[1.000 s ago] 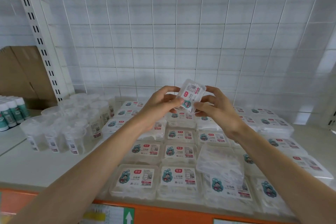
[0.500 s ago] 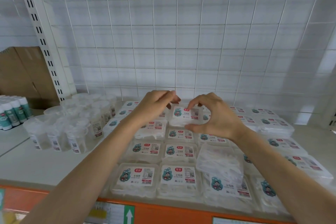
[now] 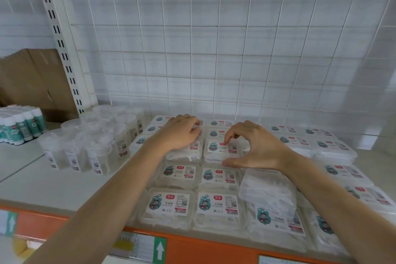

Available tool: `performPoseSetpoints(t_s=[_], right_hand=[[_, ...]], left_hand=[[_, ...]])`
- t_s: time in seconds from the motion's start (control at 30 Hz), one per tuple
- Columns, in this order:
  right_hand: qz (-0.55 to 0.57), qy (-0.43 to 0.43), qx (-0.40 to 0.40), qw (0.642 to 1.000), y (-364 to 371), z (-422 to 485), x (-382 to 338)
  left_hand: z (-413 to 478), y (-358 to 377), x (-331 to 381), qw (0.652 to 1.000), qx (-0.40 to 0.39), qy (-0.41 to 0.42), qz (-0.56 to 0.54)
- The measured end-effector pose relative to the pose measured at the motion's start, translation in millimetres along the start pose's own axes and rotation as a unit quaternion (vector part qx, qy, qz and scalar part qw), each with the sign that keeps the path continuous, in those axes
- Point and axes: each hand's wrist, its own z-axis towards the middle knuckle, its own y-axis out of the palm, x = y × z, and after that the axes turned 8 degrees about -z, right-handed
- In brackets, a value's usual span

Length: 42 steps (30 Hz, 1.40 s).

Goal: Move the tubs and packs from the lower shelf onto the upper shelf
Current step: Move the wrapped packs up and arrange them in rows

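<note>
White shelf [image 3: 64,182]: right hand [image 3: 261,146] pinches pack [image 3: 216,148].

Shop, stockroom-style shelving. White shelf [image 3: 53,182] with orange price rail [image 3: 203,248], wire grid backing [image 3: 214,49], rows of identical barcoded packs [image 3: 169,206], clear tubs [image 3: 98,154] (all multiples).
</note>
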Motion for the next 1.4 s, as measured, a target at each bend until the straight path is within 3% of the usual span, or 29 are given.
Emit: performPoseSetpoints(t_s=[0.43, 0.73, 0.9, 1.07, 1.27, 1.4], right_hand=[[0.052, 0.007, -0.01, 0.999, 2.9, 0.9, 1.1], [0.165, 0.101, 0.1, 0.976, -18.3, 10.4, 4.8], [0.138, 0.105, 0.03, 0.984, -39.9, 8.8, 4.5], [0.129, 0.118, 0.015, 0.985, -56.2, -24.0, -4.9], [0.094, 0.109, -0.133, 0.981, -58.2, -79.4, -20.8], [0.047, 0.092, -0.15, 0.983, -48.7, -93.4, -25.4]], left_hand=[[-1.2, 1.5, 0.8, 1.0, 0.001, 0.003, -0.002], [-5.2, -1.1, 15.6, 0.993, 0.067, 0.08, -0.055], [-9.4, 1.1, 31.4, 0.987, 0.055, 0.134, -0.072], [-14.9, 5.2, 48.2, 0.984, 0.033, 0.159, -0.077], [-16.7, 9.3, 55.1, 0.981, 0.022, 0.182, -0.057], [-18.1, 13.2, 59.1, 0.982, 0.008, 0.181, -0.047]])
